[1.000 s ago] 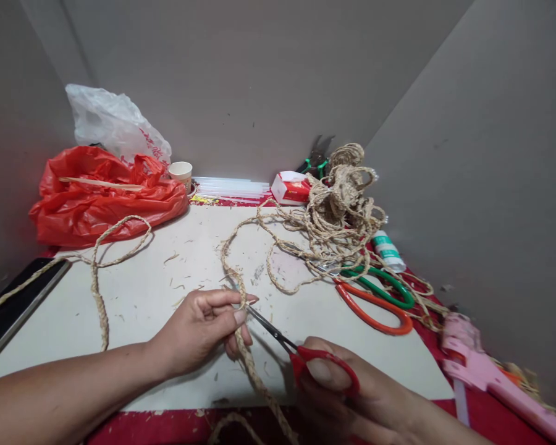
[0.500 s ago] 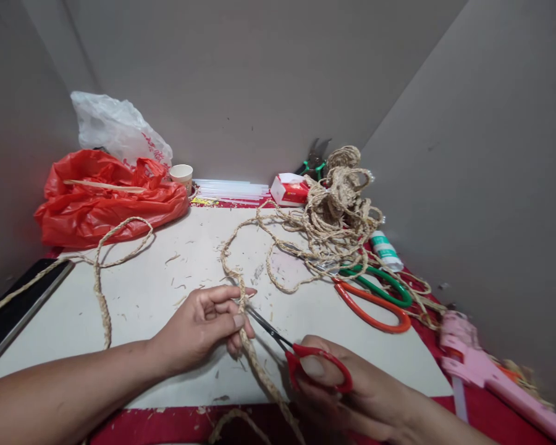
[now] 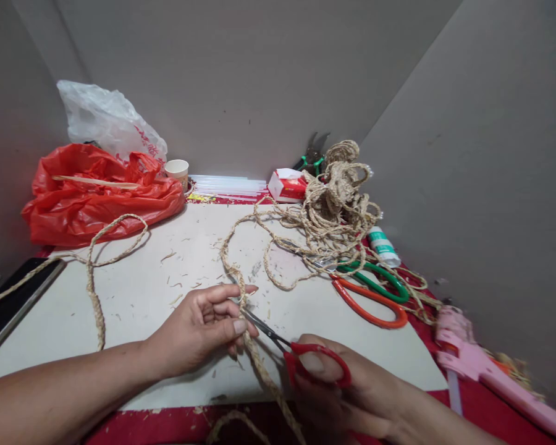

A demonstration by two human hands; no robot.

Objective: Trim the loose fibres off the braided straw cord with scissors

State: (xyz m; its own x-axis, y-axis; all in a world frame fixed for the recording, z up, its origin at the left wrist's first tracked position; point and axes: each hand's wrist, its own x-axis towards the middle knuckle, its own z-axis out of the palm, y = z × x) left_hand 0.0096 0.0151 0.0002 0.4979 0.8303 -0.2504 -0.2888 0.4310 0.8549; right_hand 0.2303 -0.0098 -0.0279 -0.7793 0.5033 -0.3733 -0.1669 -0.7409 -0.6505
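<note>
A braided straw rope (image 3: 261, 363) runs down the middle of the board, pinched between the thumb and fingers of my left hand (image 3: 208, 324). My right hand (image 3: 338, 383) grips small red-handled scissors (image 3: 319, 360), thumb through one loop. Their dark blades point up and left and meet the rope just at my left fingertips; how far the blades are parted is hard to see. Above the hands the rope curves up and back toward a tangled rope heap (image 3: 336, 198). Its lower end passes over the board's front edge.
Large scissors with orange and green handles (image 3: 370, 303) lie right, near a pink glue gun (image 3: 491, 371). A red plastic bag (image 3: 97, 204), paper cup (image 3: 176, 172) and glue sticks (image 3: 227, 186) stand at the back. A phone (image 3: 18, 303) lies left. Fibre scraps dot the white board (image 3: 143, 309).
The camera view has shifted slightly. Both hands keep almost the same place, with the scissors still against the rope at the left fingertips.
</note>
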